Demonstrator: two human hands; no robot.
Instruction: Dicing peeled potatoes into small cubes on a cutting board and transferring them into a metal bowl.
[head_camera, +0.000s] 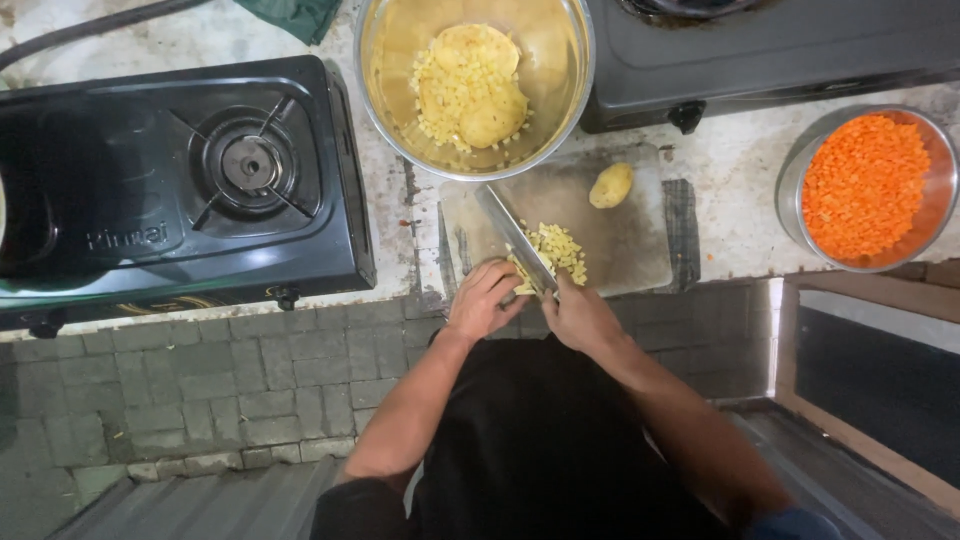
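Note:
A worn cutting board (630, 245) lies on the counter's front edge. My right hand (578, 315) grips the handle of a large knife (512, 232) whose blade slants up to the left over a pile of diced potato (555, 250). My left hand (482, 298) presses down on potato pieces beside the blade, fingers curled. A whole peeled potato (611, 185) rests at the back of the board.
A steel bowl (380, 90) behind the board holds diced potato and two potato halves. Another steel bowl (800, 165) at the right holds diced carrot. A black gas stove (180, 180) stands to the left; another stove (760, 50) sits at the back right.

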